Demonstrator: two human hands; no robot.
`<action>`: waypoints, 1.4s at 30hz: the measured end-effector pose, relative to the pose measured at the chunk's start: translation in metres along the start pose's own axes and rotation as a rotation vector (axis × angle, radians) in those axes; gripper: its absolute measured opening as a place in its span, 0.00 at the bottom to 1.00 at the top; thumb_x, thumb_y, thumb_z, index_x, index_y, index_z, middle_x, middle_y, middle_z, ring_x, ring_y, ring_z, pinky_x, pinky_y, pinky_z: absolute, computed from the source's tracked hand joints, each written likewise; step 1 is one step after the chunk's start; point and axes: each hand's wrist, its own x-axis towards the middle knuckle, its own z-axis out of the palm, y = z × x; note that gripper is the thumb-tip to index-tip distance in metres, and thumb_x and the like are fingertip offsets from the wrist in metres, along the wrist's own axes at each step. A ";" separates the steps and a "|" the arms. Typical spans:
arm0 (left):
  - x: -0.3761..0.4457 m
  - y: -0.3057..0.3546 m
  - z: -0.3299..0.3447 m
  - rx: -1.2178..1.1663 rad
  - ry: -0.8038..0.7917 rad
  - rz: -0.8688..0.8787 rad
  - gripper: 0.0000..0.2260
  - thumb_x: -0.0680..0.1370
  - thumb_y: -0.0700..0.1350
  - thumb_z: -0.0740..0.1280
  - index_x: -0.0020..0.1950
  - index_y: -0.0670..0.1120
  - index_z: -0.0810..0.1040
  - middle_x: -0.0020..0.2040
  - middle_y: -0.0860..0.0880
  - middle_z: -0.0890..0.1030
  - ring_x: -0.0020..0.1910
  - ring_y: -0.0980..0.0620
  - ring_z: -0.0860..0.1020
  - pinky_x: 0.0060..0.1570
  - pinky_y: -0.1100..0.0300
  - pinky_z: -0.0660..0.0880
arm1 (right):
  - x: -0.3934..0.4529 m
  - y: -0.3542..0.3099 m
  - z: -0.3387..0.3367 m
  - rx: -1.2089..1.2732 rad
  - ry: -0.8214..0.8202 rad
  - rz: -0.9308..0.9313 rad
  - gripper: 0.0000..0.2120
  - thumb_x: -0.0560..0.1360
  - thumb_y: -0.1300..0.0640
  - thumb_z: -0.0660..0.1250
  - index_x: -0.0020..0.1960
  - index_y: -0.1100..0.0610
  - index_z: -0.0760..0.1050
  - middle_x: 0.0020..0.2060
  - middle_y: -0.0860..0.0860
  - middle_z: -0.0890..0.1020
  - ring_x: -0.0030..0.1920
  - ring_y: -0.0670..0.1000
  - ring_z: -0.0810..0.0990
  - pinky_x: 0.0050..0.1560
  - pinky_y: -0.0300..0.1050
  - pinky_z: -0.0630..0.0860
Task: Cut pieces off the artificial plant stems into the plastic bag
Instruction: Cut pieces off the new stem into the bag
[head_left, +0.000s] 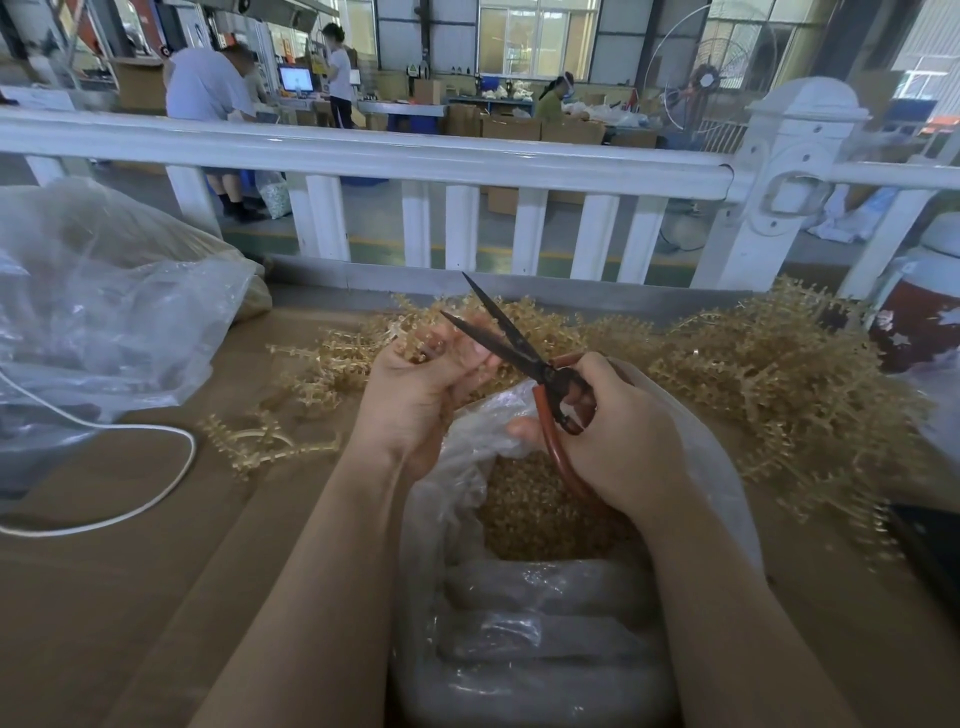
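The left hand (415, 395) gripped one bunch of plant stems (415, 345) over the plastic bag (524, 613) under both hands, while the right hand (618, 436) held the one pair of scissors (519, 353), blades parted beside the left fingertips. The likely mishaps were a nicked finger, or pieces flying past the bag's mouth onto the surface (156, 597). A large stem pile (769, 374) lay beyond the right hand, a second bag (104, 312) left of the left.

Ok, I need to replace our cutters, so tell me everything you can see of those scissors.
The scissors have long, dark, worn-looking metal blades, open in a V and pointing up-left over the stems. Their looped handles look coated in reddish-brown. The right hand grips the handles above the plastic bag; the left hand holds a stem by the blades.
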 end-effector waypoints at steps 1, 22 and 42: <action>0.000 0.000 0.000 0.001 -0.001 0.000 0.09 0.67 0.33 0.71 0.47 0.37 0.81 0.42 0.44 0.86 0.43 0.50 0.85 0.44 0.62 0.81 | 0.000 0.000 0.000 -0.011 0.002 0.003 0.35 0.60 0.15 0.56 0.47 0.44 0.69 0.40 0.39 0.77 0.41 0.40 0.78 0.40 0.37 0.78; 0.000 0.002 -0.004 0.051 -0.024 -0.030 0.06 0.70 0.34 0.72 0.41 0.44 0.85 0.42 0.46 0.86 0.40 0.53 0.85 0.39 0.64 0.80 | -0.003 0.000 0.000 -0.049 0.164 -0.161 0.23 0.69 0.27 0.64 0.42 0.46 0.68 0.32 0.39 0.71 0.31 0.39 0.70 0.32 0.32 0.68; 0.001 0.003 -0.007 0.138 -0.049 -0.071 0.07 0.69 0.37 0.72 0.45 0.38 0.80 0.35 0.48 0.83 0.34 0.53 0.82 0.40 0.63 0.80 | -0.003 0.001 0.000 -0.047 0.184 -0.172 0.24 0.68 0.23 0.62 0.42 0.43 0.65 0.32 0.37 0.71 0.31 0.36 0.72 0.31 0.29 0.67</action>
